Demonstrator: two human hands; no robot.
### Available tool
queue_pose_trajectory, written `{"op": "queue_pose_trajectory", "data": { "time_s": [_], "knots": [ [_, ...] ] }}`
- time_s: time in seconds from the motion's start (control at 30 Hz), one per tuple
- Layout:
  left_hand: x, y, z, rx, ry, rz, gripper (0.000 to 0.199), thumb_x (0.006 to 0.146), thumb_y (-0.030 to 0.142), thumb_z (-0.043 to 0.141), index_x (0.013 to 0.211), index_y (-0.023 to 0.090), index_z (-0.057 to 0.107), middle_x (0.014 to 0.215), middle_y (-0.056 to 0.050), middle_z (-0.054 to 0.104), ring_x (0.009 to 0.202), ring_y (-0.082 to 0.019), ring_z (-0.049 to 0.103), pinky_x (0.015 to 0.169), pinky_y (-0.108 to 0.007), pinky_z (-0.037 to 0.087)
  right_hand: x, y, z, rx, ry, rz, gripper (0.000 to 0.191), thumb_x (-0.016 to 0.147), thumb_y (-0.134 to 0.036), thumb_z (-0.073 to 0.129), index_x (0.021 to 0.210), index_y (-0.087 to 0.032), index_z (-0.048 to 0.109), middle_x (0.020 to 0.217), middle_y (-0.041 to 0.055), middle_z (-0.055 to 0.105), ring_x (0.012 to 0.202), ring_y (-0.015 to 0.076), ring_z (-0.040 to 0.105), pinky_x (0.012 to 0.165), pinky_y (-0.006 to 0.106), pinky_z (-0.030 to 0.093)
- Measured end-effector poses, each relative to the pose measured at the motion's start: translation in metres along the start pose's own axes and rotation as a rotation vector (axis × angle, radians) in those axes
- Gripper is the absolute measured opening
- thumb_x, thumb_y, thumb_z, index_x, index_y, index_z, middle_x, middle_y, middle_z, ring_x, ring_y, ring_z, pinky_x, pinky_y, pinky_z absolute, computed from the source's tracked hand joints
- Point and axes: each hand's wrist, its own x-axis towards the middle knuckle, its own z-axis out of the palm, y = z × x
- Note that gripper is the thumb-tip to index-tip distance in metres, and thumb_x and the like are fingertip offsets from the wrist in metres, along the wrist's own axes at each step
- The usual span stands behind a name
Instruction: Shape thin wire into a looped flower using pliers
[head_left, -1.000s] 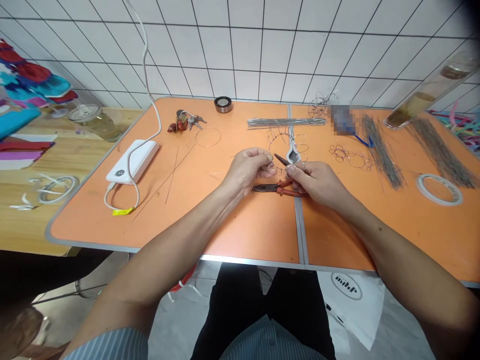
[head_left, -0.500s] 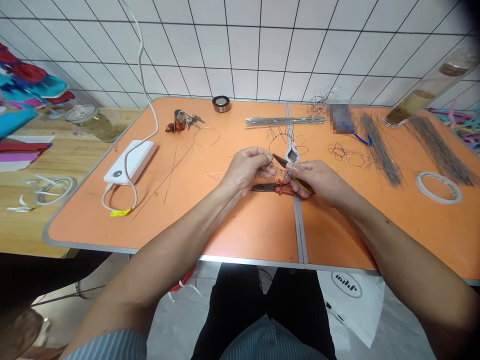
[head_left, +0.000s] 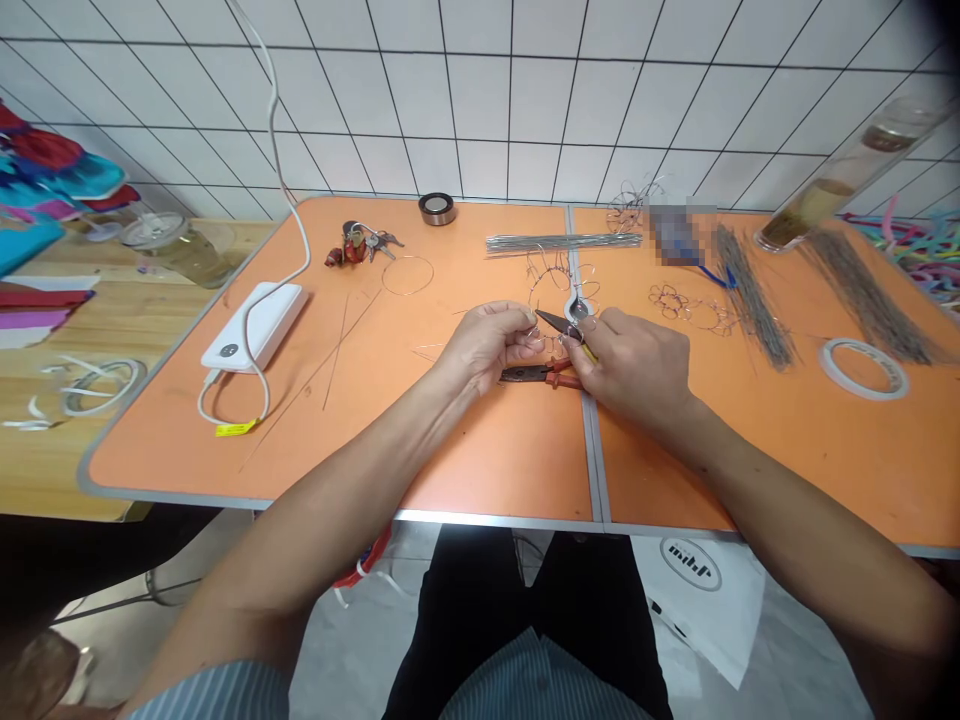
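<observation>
- Tiled white wall (head_left: 487,100) stands behind an orange bench (head_left: 337,470) with a grey metal rim and a seam down its middle.
- Left hand (head_left: 487,345) is closed, thumb and fingertips pinching a thin silver wire (head_left: 553,343) bent into small curls, held just above the bench near the seam.
- Right hand (head_left: 630,370) is clenched around yellow-handled pliers (head_left: 551,321), whose dark, pointed nose reaches the wire beside the left fingertips; the work in hand appears to be bending it in small turns.
- Red-handled pliers (head_left: 536,374) lie on the bench just below the hands, their steel jaws dark and ridged.
- Further up lie a bundle of straight wires (head_left: 562,242) and curly wire flowers (head_left: 690,310).
- Toward the left sit a glossy white power bank (head_left: 255,325), a white cable (head_left: 289,230), a bunch of keys (head_left: 360,243) and a wire loop (head_left: 407,275).
- Toward the right lies a roll of clear tape (head_left: 862,368).
</observation>
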Motion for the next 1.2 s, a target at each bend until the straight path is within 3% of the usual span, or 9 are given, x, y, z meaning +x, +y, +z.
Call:
{"op": "queue_pose_trajectory", "data": {
  "time_s": [0.2, 0.3, 0.47, 0.63, 0.77, 0.87, 1.03, 1.1, 1.2],
  "knots": [
    [0.001, -0.001, -0.002, 0.040, -0.019, 0.048, 0.009, 0.075, 0.013, 0.074, 0.072, 0.014, 0.066, 0.060, -0.002, 0.065, 0.054, -0.010, 0.066, 0.056, -0.018, 0.056, 0.000, -0.001, -0.001, 0.252, -0.063, 0.091, 0.040, 0.106, -0.048, 0.054, 0.088, -0.020, 0.076, 0.088, 0.0126, 0.077, 0.079, 0.0254, 0.067, 0.062, 0.035, 0.032],
    [0.002, -0.001, -0.003, 0.062, -0.066, 0.116, 0.009, 0.074, 0.016, 0.076, 0.072, 0.014, 0.067, 0.060, -0.002, 0.067, 0.054, -0.011, 0.067, 0.057, -0.020, 0.056, 0.005, 0.002, -0.004, 0.935, -0.329, 0.279, 0.046, 0.101, -0.061, 0.064, 0.078, -0.021, 0.071, 0.064, 0.0053, 0.064, 0.059, 0.0181, 0.057, 0.056, 0.030, 0.039],
    [0.000, 0.004, -0.002, 0.070, -0.095, 0.189, 0.010, 0.075, 0.019, 0.077, 0.074, 0.014, 0.069, 0.062, -0.003, 0.069, 0.055, -0.011, 0.067, 0.054, -0.019, 0.054, 0.016, 0.009, -0.003, 1.581, -0.838, 0.520, 0.047, 0.083, -0.066, 0.076, 0.082, -0.022, 0.062, 0.056, -0.0032, 0.053, 0.040, 0.0078, 0.020, 0.038, 0.025, 0.013],
    [0.002, 0.001, -0.002, 0.073, -0.041, 0.109, 0.010, 0.074, 0.014, 0.075, 0.070, 0.014, 0.066, 0.060, -0.002, 0.066, 0.056, -0.012, 0.068, 0.055, -0.019, 0.054, 0.006, 0.000, 0.003, 0.703, -0.269, 0.266, 0.039, 0.101, -0.055, 0.059, 0.082, -0.020, 0.064, 0.076, 0.0081, 0.069, 0.066, 0.0184, 0.062, 0.055, 0.027, 0.029],
    [0.004, -0.003, -0.003, 0.043, -0.003, 0.057, 0.008, 0.074, 0.012, 0.072, 0.069, 0.013, 0.066, 0.060, -0.003, 0.066, 0.056, -0.012, 0.069, 0.054, -0.018, 0.055, -0.003, -0.007, 0.004, -0.012, 0.024, 0.048, 0.032, 0.104, -0.039, 0.052, 0.091, -0.019, 0.072, 0.096, 0.0150, 0.076, 0.085, 0.0262, 0.068, 0.062, 0.036, 0.023],
    [0.004, -0.003, -0.003, 0.059, -0.022, 0.091, 0.008, 0.074, 0.014, 0.073, 0.070, 0.013, 0.066, 0.060, -0.003, 0.066, 0.055, -0.012, 0.068, 0.055, -0.019, 0.055, 0.001, -0.003, -0.001, 0.250, -0.094, 0.143, 0.034, 0.104, -0.044, 0.054, 0.088, -0.019, 0.071, 0.085, 0.0112, 0.073, 0.072, 0.0207, 0.062, 0.059, 0.033, 0.025],
    [0.002, 0.000, -0.001, 0.066, -0.062, 0.157, 0.009, 0.074, 0.017, 0.076, 0.074, 0.013, 0.068, 0.062, -0.003, 0.068, 0.055, -0.011, 0.068, 0.055, -0.019, 0.054, 0.014, 0.011, 0.000, 1.315, -0.759, 0.382, 0.048, 0.096, -0.070, 0.054, 0.083, -0.024, 0.060, 0.056, -0.0017, 0.051, 0.042, 0.0112, 0.023, 0.041, 0.029, 0.017],
    [0.002, 0.001, -0.001, 0.073, -0.054, 0.161, 0.010, 0.074, 0.017, 0.077, 0.074, 0.013, 0.068, 0.063, -0.003, 0.069, 0.056, -0.011, 0.068, 0.054, -0.018, 0.054, 0.013, 0.010, 0.004, 1.292, -0.714, 0.368, 0.049, 0.096, -0.071, 0.053, 0.083, -0.024, 0.060, 0.059, -0.0009, 0.053, 0.042, 0.0106, 0.023, 0.041, 0.028, 0.019],
    [0.003, 0.000, -0.002, 0.065, -0.027, 0.103, 0.009, 0.075, 0.014, 0.074, 0.071, 0.013, 0.067, 0.062, -0.003, 0.067, 0.055, -0.011, 0.068, 0.054, -0.018, 0.053, 0.003, 0.001, 0.007, 0.871, -0.311, 0.281, 0.039, 0.101, -0.058, 0.058, 0.087, -0.023, 0.066, 0.084, 0.0088, 0.070, 0.063, 0.0172, 0.056, 0.054, 0.028, 0.032]
  ]
}}
